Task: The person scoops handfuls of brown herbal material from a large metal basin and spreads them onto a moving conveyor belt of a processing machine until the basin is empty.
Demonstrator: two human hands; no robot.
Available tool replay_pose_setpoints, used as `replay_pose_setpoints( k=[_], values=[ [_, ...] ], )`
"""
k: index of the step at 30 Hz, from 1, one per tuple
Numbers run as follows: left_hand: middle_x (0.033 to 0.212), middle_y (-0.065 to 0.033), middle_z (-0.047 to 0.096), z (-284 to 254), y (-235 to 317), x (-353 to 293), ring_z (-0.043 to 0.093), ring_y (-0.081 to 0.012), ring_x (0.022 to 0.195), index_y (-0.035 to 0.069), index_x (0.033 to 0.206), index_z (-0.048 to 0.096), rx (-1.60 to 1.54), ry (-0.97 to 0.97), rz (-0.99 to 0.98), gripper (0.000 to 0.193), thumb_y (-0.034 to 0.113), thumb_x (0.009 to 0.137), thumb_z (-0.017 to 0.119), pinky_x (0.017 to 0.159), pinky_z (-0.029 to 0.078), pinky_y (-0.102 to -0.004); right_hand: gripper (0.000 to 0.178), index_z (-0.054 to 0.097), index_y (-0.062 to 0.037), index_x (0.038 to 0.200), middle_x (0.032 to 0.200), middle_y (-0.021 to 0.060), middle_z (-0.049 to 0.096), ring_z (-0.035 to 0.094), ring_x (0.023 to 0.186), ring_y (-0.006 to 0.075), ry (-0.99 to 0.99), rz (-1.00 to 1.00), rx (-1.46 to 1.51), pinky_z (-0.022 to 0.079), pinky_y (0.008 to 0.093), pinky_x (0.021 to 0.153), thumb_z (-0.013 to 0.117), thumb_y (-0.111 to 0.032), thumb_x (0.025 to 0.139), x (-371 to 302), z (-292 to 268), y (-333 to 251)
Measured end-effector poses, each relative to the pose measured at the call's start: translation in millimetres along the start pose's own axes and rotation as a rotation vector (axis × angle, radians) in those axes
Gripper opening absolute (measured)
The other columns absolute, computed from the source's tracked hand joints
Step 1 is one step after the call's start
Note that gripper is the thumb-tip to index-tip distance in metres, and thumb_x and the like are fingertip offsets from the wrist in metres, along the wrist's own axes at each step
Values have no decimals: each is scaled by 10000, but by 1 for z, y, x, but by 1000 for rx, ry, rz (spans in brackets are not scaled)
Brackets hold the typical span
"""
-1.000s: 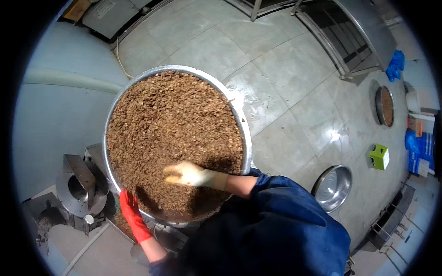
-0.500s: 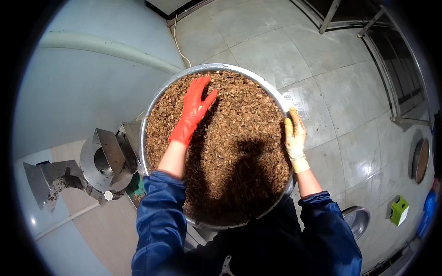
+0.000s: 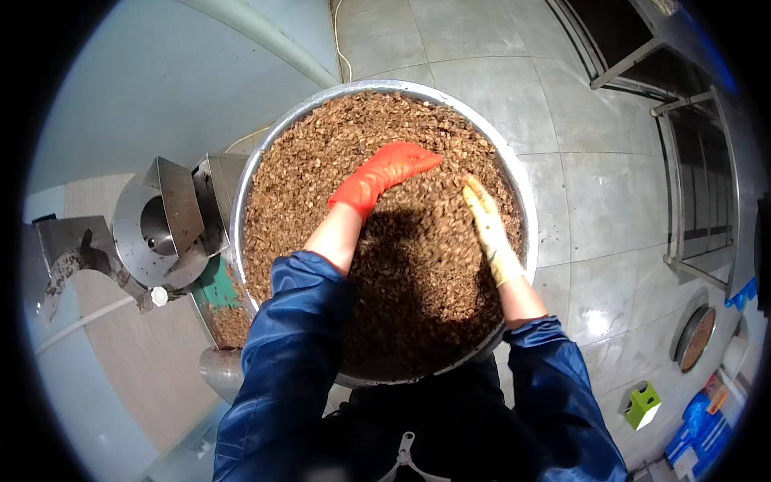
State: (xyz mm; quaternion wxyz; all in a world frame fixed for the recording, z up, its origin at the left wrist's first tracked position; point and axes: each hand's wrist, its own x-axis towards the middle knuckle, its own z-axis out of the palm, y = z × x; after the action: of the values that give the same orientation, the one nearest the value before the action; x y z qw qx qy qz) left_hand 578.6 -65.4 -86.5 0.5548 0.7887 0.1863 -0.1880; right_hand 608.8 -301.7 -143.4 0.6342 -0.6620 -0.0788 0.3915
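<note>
A big round metal tub (image 3: 530, 217) is filled with loose brown flakes or chips (image 3: 321, 153). My left hand (image 3: 393, 173), in a red rubber glove, lies on the flakes with its fingers stretched together toward the right. Facing it near the tub's right side is my right hand (image 3: 488, 229), in a stained pale yellow glove, its fingers straight and flat. Between the two palms the flakes are blurred by motion. Neither hand is wrapped round anything solid. Shadow darkens the near half of the flakes.
On the left stands a metal machine with a round opening (image 3: 157, 225), beside a green tray (image 3: 215, 289) with some flakes. To the right are a metal rack (image 3: 695, 185), a round pan (image 3: 695, 337) and a green box (image 3: 642, 404) on the tiled floor.
My left hand has moved right over the flakes, its fingers closing up. My right hand has left the tub's right rim and come inward onto the flakes. The view has shifted.
</note>
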Motion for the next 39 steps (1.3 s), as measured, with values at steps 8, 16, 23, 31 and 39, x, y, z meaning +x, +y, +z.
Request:
replay_pose_setpoints(
  k=[8,16,23,31,39],
  values=[
    [1079,-108,662,9,-111,-110,585,-189,1047,46,1127,655,-2,46,171,348,325,938,565,929,433,-314,572,499,-68,1331,1421,169,419,372,1329,299,27,-227,-229,279,399,1105,661,-348,860,-38,88,60],
    [1500,-33,295,78,-170,-295,237,-202,1396,123,1445,327,-774,685,-67,558,323,955,501,1109,217,-401,550,482,-93,1358,1487,145,334,248,1401,292,-253,-208,-269,191,414,1143,597,-375,900,-78,165,50],
    [1579,-59,50,209,-195,-352,82,-372,1427,277,1509,111,-2081,947,-551,932,667,794,565,1036,191,-684,609,443,-64,1378,1429,137,424,366,1336,259,-129,312,-93,274,399,1114,520,-465,926,-29,89,25],
    [1554,-40,203,192,-199,-278,214,-300,1405,172,1484,260,-2450,668,-215,948,773,779,462,1073,130,-642,518,356,-119,1437,1427,94,429,385,1295,286,1724,736,3170,212,465,1115,413,-300,954,12,142,87],
    [1396,-112,467,166,-212,-303,458,-311,1258,119,1384,431,-2707,810,667,707,630,896,431,1060,335,-527,586,353,-113,1433,1450,97,394,391,1298,295,1918,734,3066,288,465,1093,376,-433,943,33,223,131]
  ],
)
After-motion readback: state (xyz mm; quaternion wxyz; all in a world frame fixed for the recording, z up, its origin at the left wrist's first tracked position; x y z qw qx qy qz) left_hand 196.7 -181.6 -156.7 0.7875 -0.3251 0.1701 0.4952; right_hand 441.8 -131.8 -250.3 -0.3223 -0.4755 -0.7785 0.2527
